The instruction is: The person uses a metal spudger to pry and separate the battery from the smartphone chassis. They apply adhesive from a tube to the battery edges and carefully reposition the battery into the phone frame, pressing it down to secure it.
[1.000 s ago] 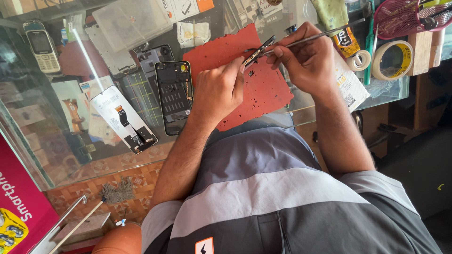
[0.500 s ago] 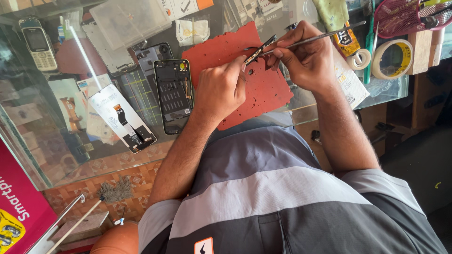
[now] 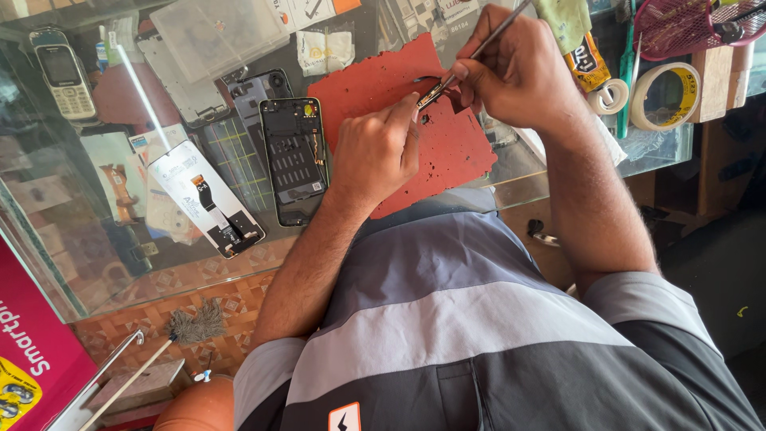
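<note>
Hands (image 3: 375,148) (image 3: 519,72) pinch a small part (image 3: 431,94) between them.

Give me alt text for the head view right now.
The left hand pins a small part on a red mat while the right hand works it with a thin metal tool. An opened phone lies left on the glass counter.

On the bench, bare red mat (image 3: 455,156) lies open at 5 o'clock of the hands, while the opened phone (image 3: 293,160) crowds 9 o'clock, tape rolls (image 3: 666,96) block 3 o'clock, and a clear plastic box (image 3: 219,36) closes 11 o'clock.
</note>
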